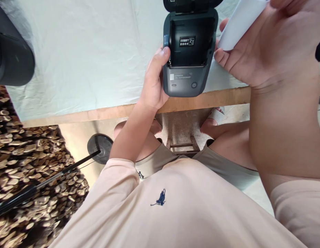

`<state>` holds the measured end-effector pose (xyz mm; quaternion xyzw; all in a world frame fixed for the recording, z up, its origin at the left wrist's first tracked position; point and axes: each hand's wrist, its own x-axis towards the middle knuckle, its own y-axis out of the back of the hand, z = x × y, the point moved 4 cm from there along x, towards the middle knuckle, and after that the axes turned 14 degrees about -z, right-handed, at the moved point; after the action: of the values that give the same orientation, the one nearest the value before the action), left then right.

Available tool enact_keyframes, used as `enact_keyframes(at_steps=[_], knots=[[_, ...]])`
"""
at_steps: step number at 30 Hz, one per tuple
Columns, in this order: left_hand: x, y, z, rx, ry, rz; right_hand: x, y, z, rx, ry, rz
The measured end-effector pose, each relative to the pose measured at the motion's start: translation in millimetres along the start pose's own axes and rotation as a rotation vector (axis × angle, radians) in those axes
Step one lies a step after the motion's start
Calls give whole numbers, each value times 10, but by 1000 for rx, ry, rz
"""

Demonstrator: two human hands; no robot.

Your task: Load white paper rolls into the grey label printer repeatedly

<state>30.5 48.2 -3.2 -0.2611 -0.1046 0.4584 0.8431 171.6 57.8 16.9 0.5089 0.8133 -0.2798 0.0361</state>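
Note:
A dark grey portable label printer (pixel 184 81) is held near the table's front edge, its lid (pixel 192 4) flipped up at the far end. Its paper bay lies bare, with a small printed sticker inside and a power button on the front. My left hand (pixel 156 77) grips the printer's left side, the thumb on its rim. Just right of the printer, my right hand (pixel 263 48) is closed around a white paper roll (pixel 238 27), which runs off the top of the view. Some of the right fingers are hidden behind the roll.
A pale sheet covers the table (pixel 84 58) with its wooden front edge (pixel 103 113). A black bag-like object (pixel 12 48) stands at the far left. Below are a stand's round base (pixel 100 148), a wooden stool (pixel 184 146) and stacked firewood (pixel 33 172).

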Motion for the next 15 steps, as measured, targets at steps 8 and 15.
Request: enact_keyframes(at_steps=[8, 15], knots=[[-1, 28, -15, -80, -4, -7, 35, 30, -1, -199, 111, 52], [3, 57, -35, -104, -7, -4, -5, 141, -75, -310, 99, -32]])
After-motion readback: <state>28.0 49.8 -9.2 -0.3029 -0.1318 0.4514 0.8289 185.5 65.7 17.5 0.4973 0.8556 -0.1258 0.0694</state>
